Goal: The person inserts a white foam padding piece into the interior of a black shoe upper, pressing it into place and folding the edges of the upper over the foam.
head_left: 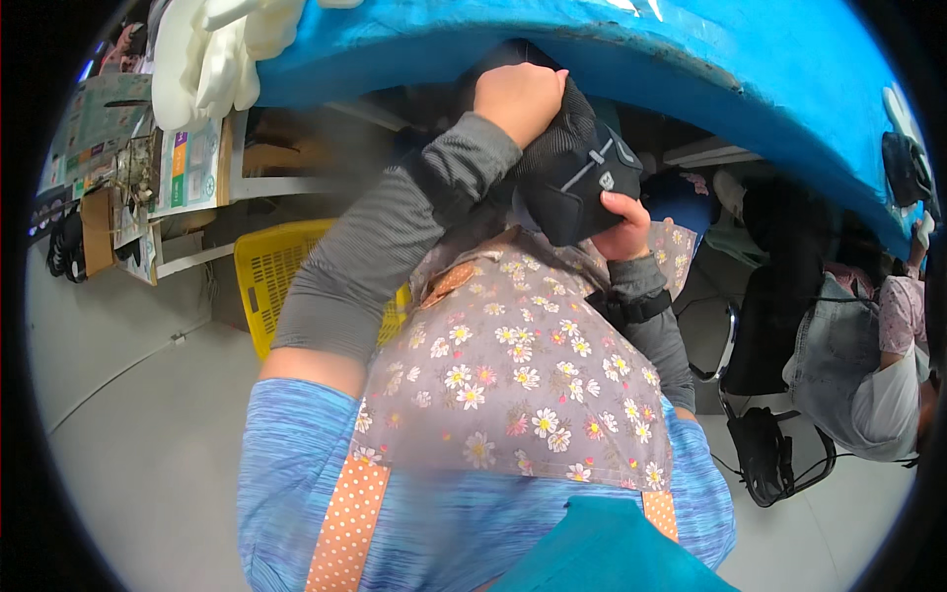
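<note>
Just below the edge of the blue-covered table, I hold a black mesh fabric piece [567, 173] with grey piping and a small light emblem; its exact kind does not show. My left hand [518, 104] is closed in a fist on its upper mesh part, knuckles up. Lower and to the right, my right hand [623, 229] grips the piece's side, thumb pressed on the front near the emblem and the other fingers largely hidden behind. The piece hangs over my lap, above a flowered grey apron [523, 365].
The blue table cover [691, 74] curves across the top. White finger-shaped things [207, 59] hang over its left end. A yellow basket [266, 286] stands at my left. Shelving with cardboard [99, 232] is farther left. At the right sits another person [838, 360] near a black chair [769, 459].
</note>
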`<state>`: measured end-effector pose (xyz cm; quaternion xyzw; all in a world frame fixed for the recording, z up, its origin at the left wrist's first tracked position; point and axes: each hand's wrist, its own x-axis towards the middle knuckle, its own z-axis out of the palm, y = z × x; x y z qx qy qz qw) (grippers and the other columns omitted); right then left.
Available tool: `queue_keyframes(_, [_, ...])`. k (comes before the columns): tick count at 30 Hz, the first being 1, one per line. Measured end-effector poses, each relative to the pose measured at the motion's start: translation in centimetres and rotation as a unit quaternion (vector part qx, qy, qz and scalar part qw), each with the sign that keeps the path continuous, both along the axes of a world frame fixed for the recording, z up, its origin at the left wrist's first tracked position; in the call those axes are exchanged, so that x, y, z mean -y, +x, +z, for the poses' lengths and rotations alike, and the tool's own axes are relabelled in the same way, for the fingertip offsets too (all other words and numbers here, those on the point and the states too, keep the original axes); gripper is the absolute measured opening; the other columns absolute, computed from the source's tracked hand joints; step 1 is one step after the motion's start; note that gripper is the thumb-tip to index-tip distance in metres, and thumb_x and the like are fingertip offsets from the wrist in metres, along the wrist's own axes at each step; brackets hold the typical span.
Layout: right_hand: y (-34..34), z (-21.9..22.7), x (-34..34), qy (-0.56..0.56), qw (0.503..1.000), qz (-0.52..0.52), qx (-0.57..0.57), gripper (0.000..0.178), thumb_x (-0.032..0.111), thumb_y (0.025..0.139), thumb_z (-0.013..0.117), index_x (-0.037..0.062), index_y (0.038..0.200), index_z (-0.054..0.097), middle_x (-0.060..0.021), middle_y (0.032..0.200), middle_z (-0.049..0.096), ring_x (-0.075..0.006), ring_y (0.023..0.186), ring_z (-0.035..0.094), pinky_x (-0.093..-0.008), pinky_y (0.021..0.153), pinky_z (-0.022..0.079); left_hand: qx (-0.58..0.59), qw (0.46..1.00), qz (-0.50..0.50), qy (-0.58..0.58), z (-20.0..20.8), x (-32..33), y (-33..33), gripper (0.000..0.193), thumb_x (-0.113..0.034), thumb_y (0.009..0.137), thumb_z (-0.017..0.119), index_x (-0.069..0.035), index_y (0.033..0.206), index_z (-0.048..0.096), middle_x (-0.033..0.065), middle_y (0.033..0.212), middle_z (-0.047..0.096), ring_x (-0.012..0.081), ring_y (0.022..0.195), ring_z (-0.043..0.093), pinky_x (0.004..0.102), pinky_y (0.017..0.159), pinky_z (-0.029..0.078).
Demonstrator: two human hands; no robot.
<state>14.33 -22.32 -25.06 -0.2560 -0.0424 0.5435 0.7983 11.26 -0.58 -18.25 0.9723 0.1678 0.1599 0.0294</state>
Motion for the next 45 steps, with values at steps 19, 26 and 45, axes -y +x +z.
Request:
queue_keyframes(19, [0.9,-1.4,0.2,-0.042,0.999,0.033,-0.003,0.057,0.009,0.083,0.057,-0.0022,0.138,0.048,-0.0159,0.133,0.059,-0.0316,0.121,0.059,-0.0442,0.105,0.046,-0.074,0.996,-0.044,-0.023,-4.8,-1.7,0.1,0.023,-0.017,0.096,0.054,-0.004,0.112,0.064,0.0144,0.079,0.066,0.0338,0.074,0.068,0.0445,0.059,0.055])
queue_keyframes(26, [1.1,-0.4,0.3,-0.046,0.998,0.027,0.042,0.053,0.007,0.081,0.062,-0.0019,0.132,0.053,-0.0133,0.125,0.063,-0.0275,0.115,0.061,-0.0407,0.100,0.049,-0.067,0.994,0.025,-0.078,-2.4,-0.8,0.2,0.046,-0.031,0.103,0.045,-0.003,0.077,0.069,0.0182,0.070,0.066,0.0382,0.067,0.066,0.0442,0.062,0.056])
queue_keyframes(45, [0.9,-0.7,0.0,-0.070,0.996,0.052,0.035,0.049,0.009,0.082,0.068,-0.0003,0.128,0.056,-0.0097,0.121,0.064,-0.0237,0.111,0.062,-0.0379,0.099,0.049,-0.096,0.993,-0.062,-0.041,-5.2,-1.5,-0.2,0.027,-0.017,0.098,0.049,0.001,0.112,0.063,0.0221,0.082,0.065,0.0417,0.077,0.064,0.0486,0.067,0.053])
